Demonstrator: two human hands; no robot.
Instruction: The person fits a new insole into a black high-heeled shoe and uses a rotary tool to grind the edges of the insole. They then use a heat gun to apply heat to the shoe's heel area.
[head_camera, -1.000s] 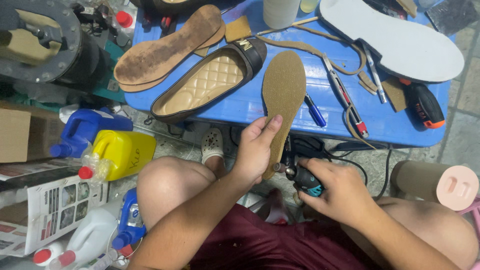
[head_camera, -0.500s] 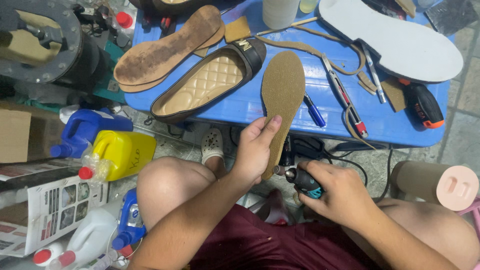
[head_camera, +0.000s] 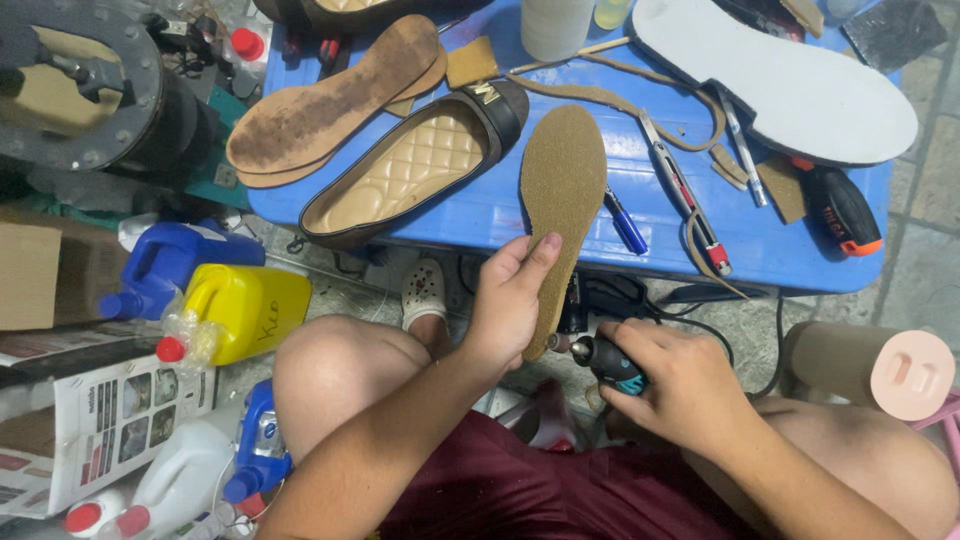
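While nothing had shifted since a second before, the left hand (head_camera: 510, 300) still gripped the cork insole (head_camera: 562, 200) at twelve o'clock; the right hand (head_camera: 680, 385) clenched the rotary tool (head_camera: 605, 358) against its heel edge.

One shoe (head_camera: 415, 170), three brown insoles (head_camera: 330, 110), one white sole (head_camera: 790, 85), two blue jugs (head_camera: 175, 265), one yellow jug (head_camera: 245, 310).
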